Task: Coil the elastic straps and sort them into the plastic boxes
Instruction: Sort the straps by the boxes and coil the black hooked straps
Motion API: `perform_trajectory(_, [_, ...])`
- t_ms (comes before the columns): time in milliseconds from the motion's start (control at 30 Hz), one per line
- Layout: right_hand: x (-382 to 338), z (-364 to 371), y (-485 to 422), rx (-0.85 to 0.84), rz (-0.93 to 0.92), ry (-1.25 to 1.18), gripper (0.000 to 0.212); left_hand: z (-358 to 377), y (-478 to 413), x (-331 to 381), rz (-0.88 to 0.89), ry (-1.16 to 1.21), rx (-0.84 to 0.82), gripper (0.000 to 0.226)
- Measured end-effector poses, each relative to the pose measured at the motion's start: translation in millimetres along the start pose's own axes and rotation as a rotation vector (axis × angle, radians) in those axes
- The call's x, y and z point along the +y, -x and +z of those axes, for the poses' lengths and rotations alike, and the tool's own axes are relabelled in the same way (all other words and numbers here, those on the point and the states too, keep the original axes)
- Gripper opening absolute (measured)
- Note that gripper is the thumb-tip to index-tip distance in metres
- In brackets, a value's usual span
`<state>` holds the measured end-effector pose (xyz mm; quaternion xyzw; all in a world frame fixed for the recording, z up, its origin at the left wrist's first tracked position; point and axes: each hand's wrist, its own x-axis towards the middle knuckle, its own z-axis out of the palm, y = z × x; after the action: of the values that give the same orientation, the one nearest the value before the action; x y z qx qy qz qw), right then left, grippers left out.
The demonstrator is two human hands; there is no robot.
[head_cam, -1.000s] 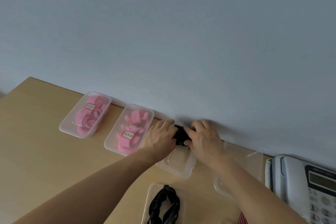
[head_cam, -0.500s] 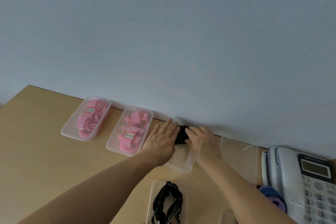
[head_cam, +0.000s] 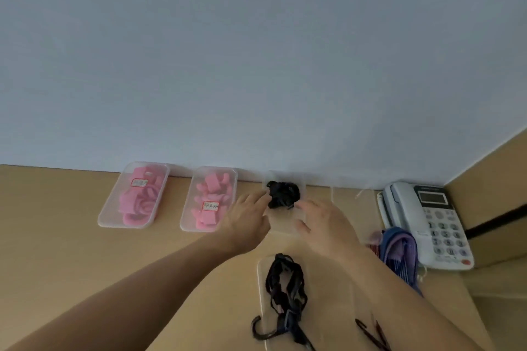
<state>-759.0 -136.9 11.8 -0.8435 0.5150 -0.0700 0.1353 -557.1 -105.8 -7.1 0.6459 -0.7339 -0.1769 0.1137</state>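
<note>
The left hand's fingers (head_cam: 258,197) are held straight and close together, their tips at the left edge of the coiled black strap (head_cam: 283,195); contact cannot be told through the blur. The right hand's fingers (head_cam: 310,206) are loosely spread just beside the coil's lower right edge, with nothing pinched. The coil is seen in the far end of a clear plastic box (head_cam: 282,224), third in a row set against the wall (head_cam: 256,65). The near part of that box is partly covered by the left hand (head_cam: 245,221) and the right hand (head_cam: 323,225).

To the left, two boxes filled with pink straps (head_cam: 134,198) (head_cam: 209,199) are lined up on the desk (head_cam: 57,236). To the right, another clear box (head_cam: 350,199), a bundle of purple straps (head_cam: 399,251) and a telephone (head_cam: 427,222) are placed. Nearer, loose black straps (head_cam: 285,285) are heaped on a clear tray (head_cam: 330,293) between the forearms.
</note>
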Motion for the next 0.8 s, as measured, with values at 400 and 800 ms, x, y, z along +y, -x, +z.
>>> perform_trajectory(400, [-57.9,54.4,117.2,-0.247,0.496,-0.007,0.075,12.3,69.9,0.0,0.082,0.066,-0.339,0.051])
perform_trajectory(800, [-68.4,-14.3,111.2,0.030,0.669,-0.785,0.018,-31.1,87.2,31.4,0.085,0.272,-0.688,0.037])
